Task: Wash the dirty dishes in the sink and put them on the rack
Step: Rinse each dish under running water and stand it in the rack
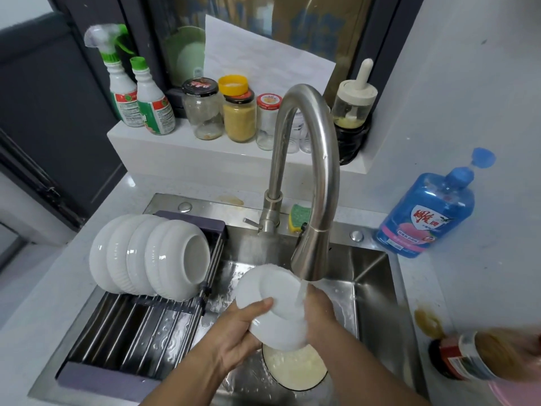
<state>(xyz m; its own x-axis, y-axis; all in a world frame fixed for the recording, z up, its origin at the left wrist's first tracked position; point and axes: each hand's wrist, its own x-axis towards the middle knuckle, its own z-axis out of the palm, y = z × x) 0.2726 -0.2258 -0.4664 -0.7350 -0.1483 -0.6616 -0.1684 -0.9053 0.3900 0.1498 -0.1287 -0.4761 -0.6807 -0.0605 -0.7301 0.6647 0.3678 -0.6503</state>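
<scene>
Here, white plate [265, 290], glossy, wet, tilted

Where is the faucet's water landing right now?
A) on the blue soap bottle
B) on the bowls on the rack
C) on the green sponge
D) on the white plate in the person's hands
D: the stream from the faucet hits the white plate held between the left hand and right hand.

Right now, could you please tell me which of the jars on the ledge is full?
The middle jar, packed with yellow granules and topped by a yellow cap; the black-lidded jar left of it and red-lidded jar right of it look almost empty.
</scene>
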